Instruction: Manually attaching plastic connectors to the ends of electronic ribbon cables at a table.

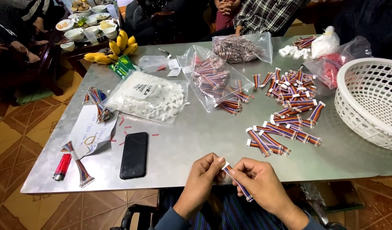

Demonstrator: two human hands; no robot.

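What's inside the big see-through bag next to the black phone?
The clear bag holds a heap of small white plastic pieces, with a white label on top. Whatever lies underneath the heap is covered. A few pieces have spilled out onto the metal table.

Single view: head-worn camera, looking down and forward across metal table (196, 140) from near long edge. Both hands close in, at 6 o'clock: left hand (203, 176), right hand (260, 181). Far edge and seated people at 12 o'clock. White basket (368, 102) cut off at 3 o'clock. No second view to overlap
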